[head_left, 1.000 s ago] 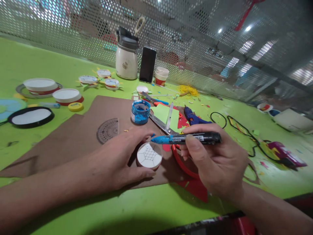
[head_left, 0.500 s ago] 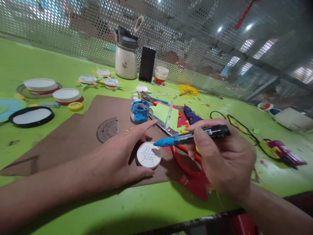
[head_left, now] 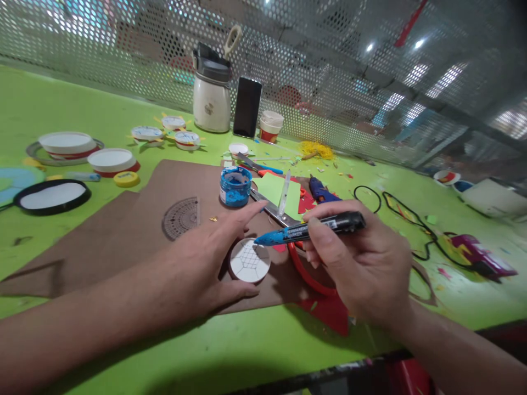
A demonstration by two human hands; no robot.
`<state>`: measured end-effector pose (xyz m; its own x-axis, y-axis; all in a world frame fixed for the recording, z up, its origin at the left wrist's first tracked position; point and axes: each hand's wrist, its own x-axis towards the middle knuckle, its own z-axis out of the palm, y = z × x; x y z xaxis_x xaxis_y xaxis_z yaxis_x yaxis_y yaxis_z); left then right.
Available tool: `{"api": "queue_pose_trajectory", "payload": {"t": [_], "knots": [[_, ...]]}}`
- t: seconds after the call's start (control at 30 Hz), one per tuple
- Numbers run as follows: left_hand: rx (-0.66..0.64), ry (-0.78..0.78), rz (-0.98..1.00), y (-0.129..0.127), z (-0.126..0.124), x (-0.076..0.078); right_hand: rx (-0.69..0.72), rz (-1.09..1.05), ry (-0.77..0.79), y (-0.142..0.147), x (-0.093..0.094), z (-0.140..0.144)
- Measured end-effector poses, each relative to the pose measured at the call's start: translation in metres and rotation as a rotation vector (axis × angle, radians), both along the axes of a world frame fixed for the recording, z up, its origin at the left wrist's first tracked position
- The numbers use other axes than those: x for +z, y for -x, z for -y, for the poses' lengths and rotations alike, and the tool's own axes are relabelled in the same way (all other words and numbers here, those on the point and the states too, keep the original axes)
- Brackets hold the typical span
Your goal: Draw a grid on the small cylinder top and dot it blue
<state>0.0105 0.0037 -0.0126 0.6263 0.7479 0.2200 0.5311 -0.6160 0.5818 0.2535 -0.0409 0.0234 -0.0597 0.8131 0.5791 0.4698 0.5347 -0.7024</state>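
Here, L hand (head_left: 197,258) steadying white disc (head_left: 250,260), R hand (head_left: 362,263) gripping marker (head_left: 313,229) at disc's edge

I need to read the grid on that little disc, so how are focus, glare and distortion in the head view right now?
Head view: the white disc with its drawn grid is sharp and free of glare, as is the marker in the right hand; the left hand shades the disc's near edge; the mesh wall shows blown-out highlights; straight edges bow toward the frame borders.

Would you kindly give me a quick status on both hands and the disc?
Left hand steadying white disc on brown card. Right hand gripping marker, tip at disc's edge. Red scissors beside disc.
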Motion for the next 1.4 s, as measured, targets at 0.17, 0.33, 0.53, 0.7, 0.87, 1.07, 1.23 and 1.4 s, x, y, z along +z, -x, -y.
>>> {"api": "queue_pose_trajectory", "payload": {"t": [0.17,0.33,0.53,0.7,0.87,1.07,1.23,1.4], "knots": [[-0.018,-0.048,0.046,-0.001,-0.001,-0.007,0.046,0.082,0.02,-0.005,-0.002,0.002],[-0.028,-0.099,0.052,-0.001,-0.001,-0.01,0.123,0.052,0.042,-0.001,-0.004,0.001],[-0.054,-0.043,0.065,-0.002,0.0,0.001,0.139,0.06,0.04,0.001,-0.005,-0.001],[-0.065,0.051,0.087,-0.002,-0.002,0.009,0.122,0.073,0.046,-0.002,-0.004,0.002],[-0.085,0.065,0.14,-0.001,-0.007,-0.001,0.049,0.078,0.011,-0.004,-0.005,0.004],[-0.052,0.085,0.131,-0.001,-0.006,-0.007,0.132,0.033,0.041,0.003,-0.007,0.001],[-0.056,0.106,0.135,-0.001,-0.005,-0.003,0.141,0.012,0.04,0.006,-0.006,0.002],[-0.057,0.104,0.132,0.0,-0.006,-0.006,0.15,0.018,0.049,0.004,-0.007,0.002]]}}
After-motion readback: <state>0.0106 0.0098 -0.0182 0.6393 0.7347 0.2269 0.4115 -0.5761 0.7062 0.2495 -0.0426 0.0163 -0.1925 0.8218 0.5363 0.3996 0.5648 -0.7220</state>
